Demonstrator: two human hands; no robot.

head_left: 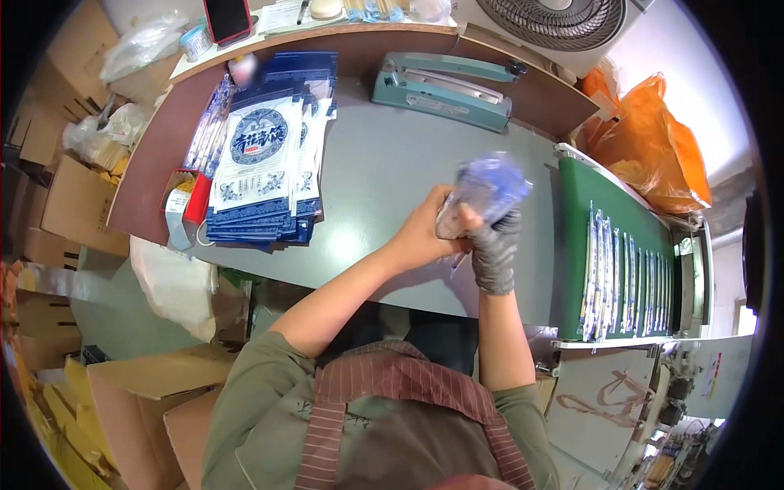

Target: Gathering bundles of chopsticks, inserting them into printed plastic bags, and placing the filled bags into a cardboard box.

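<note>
Above the middle of the grey tabletop point(367, 188), both hands grip a bundle of wrapped chopsticks point(493, 181) in clear, blue-printed plastic. My bare left hand point(423, 222) is closed round its left side. My right hand point(495, 251), in a grey fingerless glove, grips it from the near right, thumb across it. The bundle's top end is smeared by motion. To the right, rows of thin wrapped chopsticks point(603, 273) lie on a green belt point(573, 220). Left on the table is a stack of blue-and-white printed bags point(260, 159).
A teal bag sealer point(445, 91) stands at the table's back, before a brown raised edge point(539, 88). By the bags is a red tape dispenser point(194, 192). Back right are a fan point(559, 20) and orange bag point(653, 143). Cardboard boxes point(155, 408) stand at the left.
</note>
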